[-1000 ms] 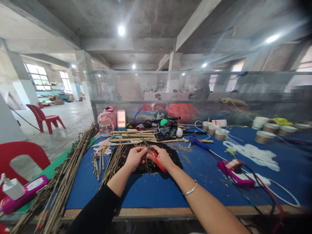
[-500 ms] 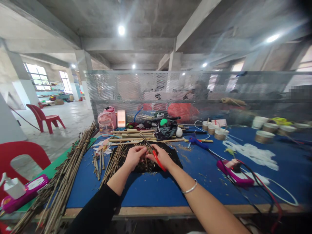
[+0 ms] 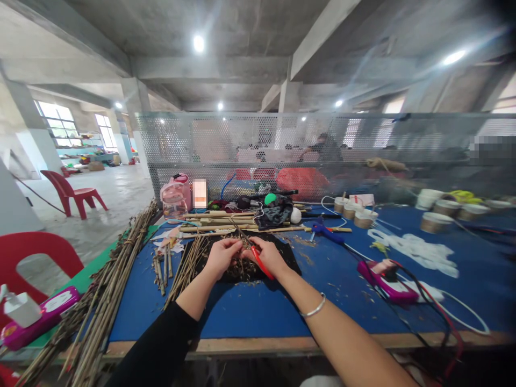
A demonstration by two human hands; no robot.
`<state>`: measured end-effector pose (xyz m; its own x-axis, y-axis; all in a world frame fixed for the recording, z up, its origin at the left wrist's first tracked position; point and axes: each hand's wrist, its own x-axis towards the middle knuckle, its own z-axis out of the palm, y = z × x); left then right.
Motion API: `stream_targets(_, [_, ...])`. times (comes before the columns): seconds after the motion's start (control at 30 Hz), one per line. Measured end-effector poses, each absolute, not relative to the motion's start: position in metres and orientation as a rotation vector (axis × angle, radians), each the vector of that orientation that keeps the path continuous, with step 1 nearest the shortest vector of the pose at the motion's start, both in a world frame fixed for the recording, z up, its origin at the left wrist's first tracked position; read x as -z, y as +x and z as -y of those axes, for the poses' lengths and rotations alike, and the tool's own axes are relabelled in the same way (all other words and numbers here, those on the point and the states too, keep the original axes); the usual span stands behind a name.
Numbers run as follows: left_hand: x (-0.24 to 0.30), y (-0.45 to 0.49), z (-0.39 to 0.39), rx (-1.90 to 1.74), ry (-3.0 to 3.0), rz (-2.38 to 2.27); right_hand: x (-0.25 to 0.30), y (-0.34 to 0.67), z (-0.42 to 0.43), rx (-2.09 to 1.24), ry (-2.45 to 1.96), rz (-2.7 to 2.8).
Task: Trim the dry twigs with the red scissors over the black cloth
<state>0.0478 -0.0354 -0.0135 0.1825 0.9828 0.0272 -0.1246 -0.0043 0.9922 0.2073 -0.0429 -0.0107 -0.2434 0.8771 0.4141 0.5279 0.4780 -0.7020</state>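
My right hand [image 3: 269, 258] is closed round a pair of scissors with red handles [image 3: 262, 262]; the dark blades point up and away to the left. Close beside it, my left hand [image 3: 221, 258] has its thumb and fingers pinched together near the blades. Whatever is in that pinch is too small to make out among the plant bits. Below both hands lies a black cloth [image 3: 288, 260] strewn with dry scraps. Thin dry twigs [image 3: 187, 266] rest across the cloth's left side, and several short cut sticks [image 3: 164, 269] lie further left.
A long bundle of dry stalks [image 3: 116, 274] runs along the left. Bamboo sticks [image 3: 226, 220] lie behind the cloth. A blue glue gun [image 3: 326, 231], a purple power strip [image 3: 387, 285] with cables and several tubs [image 3: 436, 223] are on the right. A mesh screen [image 3: 177, 140] stands behind.
The view has shifted very slightly. Both hands and the scissors keep nearly the same place and pose.
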Motion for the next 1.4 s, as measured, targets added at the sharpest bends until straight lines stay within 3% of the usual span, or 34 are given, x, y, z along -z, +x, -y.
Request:
stream_targets(0.57, [0.011, 0.048, 0.035, -1.188, 1.198, -0.962, 0.02, 0.207, 0.039, -0.65, -1.097, 1.922])
stream_targets(1.4, [0.011, 0.048, 0.036, -1.163, 1.217, -1.003, 0.019, 0.207, 0.038, -0.465, -1.231, 1.9])
